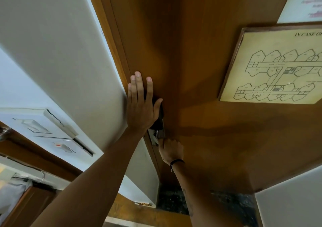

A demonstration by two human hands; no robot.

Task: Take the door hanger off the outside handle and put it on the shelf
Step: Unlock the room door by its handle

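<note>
Currently: left hand (142, 103) flat, fingers spread wide, on wooden door (191, 52) at frame centre, over dark lock plate (159, 120). Right hand (171, 150) just below, closed around metal handle (157, 137). Door hanger not visible. Framed floor plan (271, 66) at right, headed "IN CASE O…", cut off. White notice (303, 2) upper right, text blurred.

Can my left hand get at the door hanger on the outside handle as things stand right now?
Probably not yet. The brown wooden door looks closed against its frame, and no hanger is in view. The left hand lies flat near the door's edge, while the right hand grips the metal inside handle.
</note>
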